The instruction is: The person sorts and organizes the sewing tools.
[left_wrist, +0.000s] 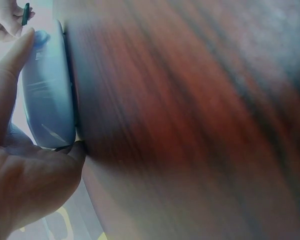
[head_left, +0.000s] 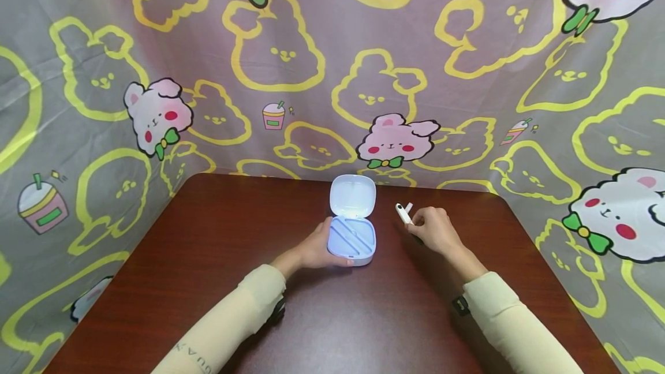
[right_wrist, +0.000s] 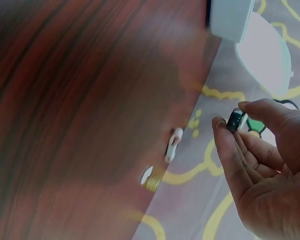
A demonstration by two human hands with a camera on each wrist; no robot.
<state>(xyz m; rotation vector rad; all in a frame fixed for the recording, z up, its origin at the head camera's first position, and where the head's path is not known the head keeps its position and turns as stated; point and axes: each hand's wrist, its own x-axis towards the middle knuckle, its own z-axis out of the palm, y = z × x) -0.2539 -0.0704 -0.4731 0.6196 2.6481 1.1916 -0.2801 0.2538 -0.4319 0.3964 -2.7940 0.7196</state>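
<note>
An opened light-blue case [head_left: 351, 238] sits on the table, its pale lid [head_left: 352, 195] tipped up at the back and a diagonal divided insert inside. My left hand [head_left: 316, 248] grips the case from its left side, thumb along the front. In the left wrist view the case's side wall [left_wrist: 50, 95] lies between thumb and fingers. My right hand [head_left: 437, 228] is to the right of the case, apart from it. Between thumb and fingertips it pinches a small dark piece [right_wrist: 235, 119] with a shiny edge; its exact kind is unclear.
Just beyond the right hand lie a slim white piece [head_left: 402, 213] with a dark spot and a smaller white piece [head_left: 408, 207], which shows a gold part [right_wrist: 152, 184] in the right wrist view. Patterned cloth [head_left: 312, 62] surrounds the brown table [head_left: 223, 229] at back and sides.
</note>
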